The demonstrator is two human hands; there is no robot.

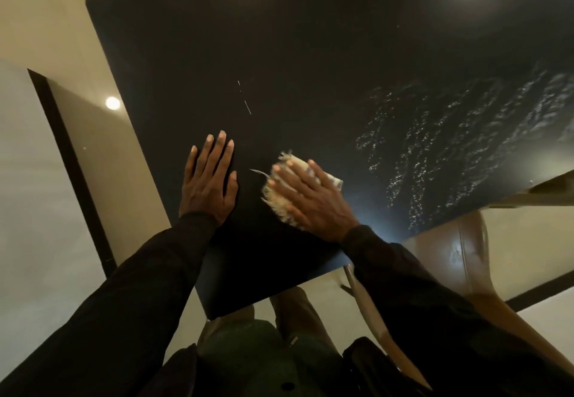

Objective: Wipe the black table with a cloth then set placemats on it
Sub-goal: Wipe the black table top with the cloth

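Black table (310, 54) bears a frayed pale cloth (278, 202), perhaps wet droplets (450, 148) alongside

Probably a home dining room: a glossy black table (310, 54), a brown leather-look chair (466, 260) drawn up just right of the right hand (313, 200), and a polished pale floor (46, 179) catching a lamp reflection (112, 103) left of the left hand (208, 185).

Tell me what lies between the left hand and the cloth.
Head view: mostly bare black table between the left hand and the cloth. Only a thin pale strand trails out from the cloth's frayed edge.
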